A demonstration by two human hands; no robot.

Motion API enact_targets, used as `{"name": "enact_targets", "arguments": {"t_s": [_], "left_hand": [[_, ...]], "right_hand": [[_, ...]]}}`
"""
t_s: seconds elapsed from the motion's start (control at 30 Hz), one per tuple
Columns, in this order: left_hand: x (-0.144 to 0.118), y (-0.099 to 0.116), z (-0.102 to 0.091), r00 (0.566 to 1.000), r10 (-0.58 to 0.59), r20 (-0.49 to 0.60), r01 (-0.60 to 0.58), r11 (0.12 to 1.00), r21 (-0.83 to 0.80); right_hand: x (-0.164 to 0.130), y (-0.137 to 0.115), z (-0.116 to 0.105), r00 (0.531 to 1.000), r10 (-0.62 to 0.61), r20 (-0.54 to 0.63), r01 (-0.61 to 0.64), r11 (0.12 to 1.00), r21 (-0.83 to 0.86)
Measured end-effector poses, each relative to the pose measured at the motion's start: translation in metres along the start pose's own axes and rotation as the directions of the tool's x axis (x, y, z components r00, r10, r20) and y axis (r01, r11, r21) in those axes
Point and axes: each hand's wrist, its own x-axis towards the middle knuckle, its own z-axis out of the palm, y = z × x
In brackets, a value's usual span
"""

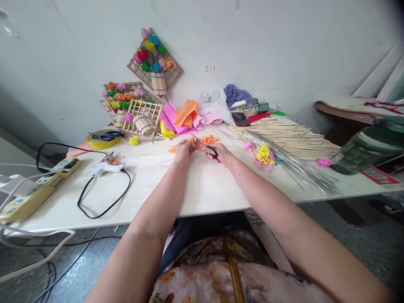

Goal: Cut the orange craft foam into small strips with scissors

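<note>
My right hand (221,155) is closed around a pair of scissors (213,151) with dark handles; the blades point up and left, toward my other hand. Pinched fingers of my left hand (184,150) hold a small piece of orange crepe paper (196,146) beside the blades. How much paper is in the fingers is partly hidden. Just beyond both hands, cut orange pieces (210,139) lie in a loose heap on the white table (208,189). Rolled orange crepe paper (187,112) and pink crepe paper (170,115) rest behind the heap.
On the left are a white glue gun (109,168), a power strip (41,189) and yellow tape (101,141) with other scissors on top. Paper-flower lattice panels (158,80) lean against the wall. Wooden sticks (284,136), wires (293,164), a phone (240,119) and a green bottle (362,147) occupy the right.
</note>
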Motion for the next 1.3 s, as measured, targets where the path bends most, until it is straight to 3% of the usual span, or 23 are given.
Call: {"name": "enact_targets", "arguments": {"t_s": [1.3], "left_hand": [[0.0007,0.0007,0.0026,0.999,-0.042,0.012,0.042,0.999,-0.024]], "right_hand": [[0.0042,0.0057,-0.0008,1.000,-0.004,-0.025,0.004,0.999,-0.036]]}}
